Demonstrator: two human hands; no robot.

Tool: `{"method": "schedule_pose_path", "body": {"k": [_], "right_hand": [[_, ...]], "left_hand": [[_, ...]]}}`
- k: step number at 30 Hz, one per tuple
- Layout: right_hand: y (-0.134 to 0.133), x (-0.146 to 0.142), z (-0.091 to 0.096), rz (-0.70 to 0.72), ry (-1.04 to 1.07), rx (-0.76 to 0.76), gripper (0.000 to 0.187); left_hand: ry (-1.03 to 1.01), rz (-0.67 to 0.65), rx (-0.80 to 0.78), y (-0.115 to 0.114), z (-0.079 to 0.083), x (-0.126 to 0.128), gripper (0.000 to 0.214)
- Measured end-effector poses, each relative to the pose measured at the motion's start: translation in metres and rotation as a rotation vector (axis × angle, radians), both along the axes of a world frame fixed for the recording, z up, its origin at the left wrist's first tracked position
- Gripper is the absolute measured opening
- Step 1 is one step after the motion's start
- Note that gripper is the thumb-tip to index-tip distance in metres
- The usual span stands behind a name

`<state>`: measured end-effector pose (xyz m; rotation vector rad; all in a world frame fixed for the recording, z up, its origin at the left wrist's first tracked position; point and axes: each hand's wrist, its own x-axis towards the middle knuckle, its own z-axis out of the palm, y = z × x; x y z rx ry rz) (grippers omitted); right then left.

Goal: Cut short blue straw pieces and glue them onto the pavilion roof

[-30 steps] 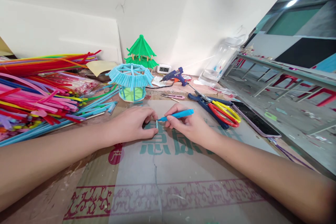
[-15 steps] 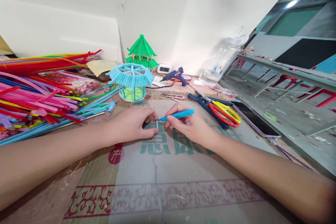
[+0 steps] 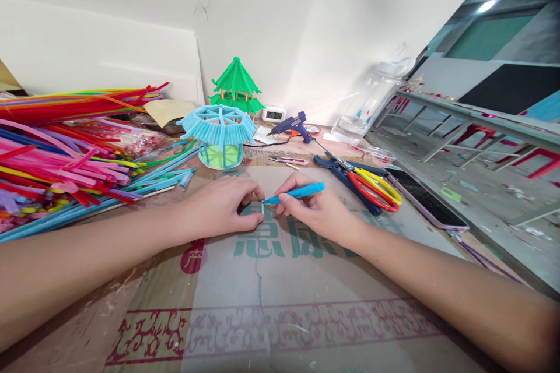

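Observation:
My right hand (image 3: 312, 207) grips a blue marker pen (image 3: 300, 192), its tip pointing left. The tip is at the upper end of a short, pale blue-white stick (image 3: 262, 207) standing between my hands. My left hand (image 3: 231, 204) holds this small stick between thumb and index finger, the thumb below and the curled fingers above. Beyond my left hand stands a small round pavilion (image 3: 219, 134) with a light-blue pipe-cleaner roof and a green base. Behind it a green tiered pagoda roof (image 3: 236, 84) rises.
Bundles of coloured pipe cleaners (image 3: 65, 169) fill the left side. A glue gun (image 3: 293, 125), a small clock (image 3: 274, 113) and pink-handled tweezers (image 3: 289, 161) lie at the back. To the right are red-and-yellow-handled scissors or pliers (image 3: 374, 186), a phone (image 3: 424, 198) and a clear bottle (image 3: 367, 99).
The marker and my right hand have shifted very slightly, with the tip still at the small stick. Both hands keep their hold.

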<state>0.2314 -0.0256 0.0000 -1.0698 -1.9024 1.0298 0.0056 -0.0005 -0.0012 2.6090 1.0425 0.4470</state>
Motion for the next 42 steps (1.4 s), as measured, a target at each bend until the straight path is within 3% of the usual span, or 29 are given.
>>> {"method": "schedule_pose_path", "body": {"k": [10, 19, 42], "right_hand": [[-0.0014, -0.0032, 0.0026, -0.059, 0.005, -0.007, 0.013], [-0.0019, -0.0005, 0.0035, 0.004, 0.003, -0.051, 0.013], [0.0005, -0.0013, 0.0018, -0.018, 0.026, -0.004, 0.01]], "left_hand": [[-0.01, -0.005, 0.012, 0.0006, -0.0015, 0.0005, 0.029], [-0.003, 0.009, -0.009, -0.0004, 0.0005, 0.0009, 0.029], [0.001, 0.009, -0.008, -0.0002, 0.0007, 0.0013, 0.028]]}}
